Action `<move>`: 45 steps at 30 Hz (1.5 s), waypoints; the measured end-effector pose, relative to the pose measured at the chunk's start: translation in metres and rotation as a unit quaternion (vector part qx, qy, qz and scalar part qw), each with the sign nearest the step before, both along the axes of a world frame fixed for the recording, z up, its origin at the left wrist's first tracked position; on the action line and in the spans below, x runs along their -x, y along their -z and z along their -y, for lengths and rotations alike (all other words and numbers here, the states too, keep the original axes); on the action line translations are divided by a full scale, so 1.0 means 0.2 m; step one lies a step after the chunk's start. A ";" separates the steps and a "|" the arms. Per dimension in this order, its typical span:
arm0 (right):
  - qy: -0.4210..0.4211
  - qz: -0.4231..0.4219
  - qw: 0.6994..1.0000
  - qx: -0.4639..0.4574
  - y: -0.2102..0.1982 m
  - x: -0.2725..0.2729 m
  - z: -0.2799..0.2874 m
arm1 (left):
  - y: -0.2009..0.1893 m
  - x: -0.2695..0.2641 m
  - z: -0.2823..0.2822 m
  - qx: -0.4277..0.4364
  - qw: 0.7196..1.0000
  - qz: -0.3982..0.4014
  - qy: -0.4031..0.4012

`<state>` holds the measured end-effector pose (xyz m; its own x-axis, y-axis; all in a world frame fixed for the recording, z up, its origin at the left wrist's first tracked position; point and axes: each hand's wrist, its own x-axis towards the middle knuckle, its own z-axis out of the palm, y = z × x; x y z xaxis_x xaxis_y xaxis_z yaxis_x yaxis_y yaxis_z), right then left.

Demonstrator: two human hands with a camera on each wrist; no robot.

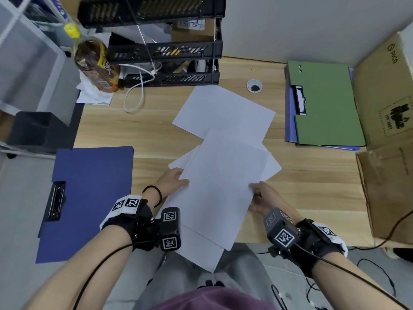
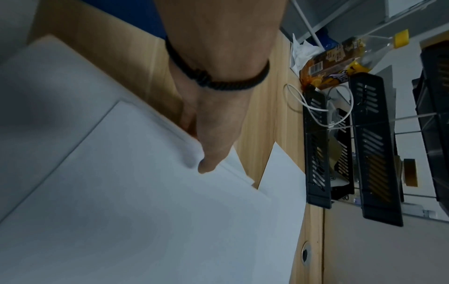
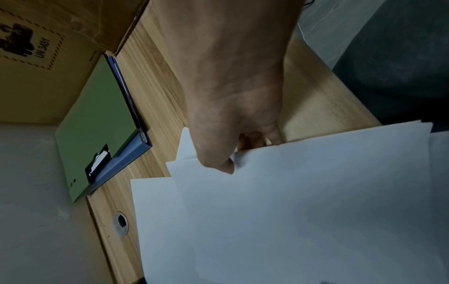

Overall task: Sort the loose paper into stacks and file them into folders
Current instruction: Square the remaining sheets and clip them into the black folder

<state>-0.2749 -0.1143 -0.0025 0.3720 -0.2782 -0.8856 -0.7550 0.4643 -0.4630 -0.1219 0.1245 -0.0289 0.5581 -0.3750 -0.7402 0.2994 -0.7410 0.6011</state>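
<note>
Several white sheets (image 1: 221, 182) lie fanned on the wooden desk, overhanging its near edge. My left hand (image 1: 173, 179) pinches the left edge of the top sheets (image 2: 145, 192), thumb on top. At their right edge my right hand (image 1: 260, 194) pinches the same sheets (image 3: 303, 192), thumb above and fingers beneath. Another white sheet (image 1: 223, 113) lies flat farther back. An open blue folder (image 1: 89, 198) with a metal clip lies at the left. A green folder (image 1: 326, 106) rests on a blue one at the right.
A black tiered letter tray (image 1: 165, 50) stands at the back with a white cable and a bottle (image 1: 93, 61) beside it. Cardboard boxes (image 1: 386, 130) line the right edge. A cable grommet (image 1: 254, 86) sits in the desk behind the papers.
</note>
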 end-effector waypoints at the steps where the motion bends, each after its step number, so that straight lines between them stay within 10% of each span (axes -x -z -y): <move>1: 0.009 0.004 1.000 -0.007 -0.01 0.00 0.00 | 0.00 0.01 0.01 0.002 1.000 -0.005 0.013; 10: -0.020 -0.020 1.000 0.012 0.36 0.19 0.18 | -0.12 -0.03 0.23 0.050 0.985 0.020 0.166; 19: 0.090 0.012 0.996 0.001 0.07 0.20 0.22 | -0.05 -0.24 0.56 0.029 0.953 0.213 0.216; 27: 0.181 0.013 0.983 0.002 0.08 0.23 0.30 | 0.00 -0.29 0.52 -0.085 0.947 0.137 0.277; 34: 0.098 0.031 0.994 0.047 0.22 0.09 0.39 | -0.09 -0.20 0.49 -0.170 0.900 0.117 0.384; 45: 0.119 -0.003 0.992 0.046 0.06 0.16 0.37 | -0.01 -0.28 0.39 -0.136 0.939 0.185 0.256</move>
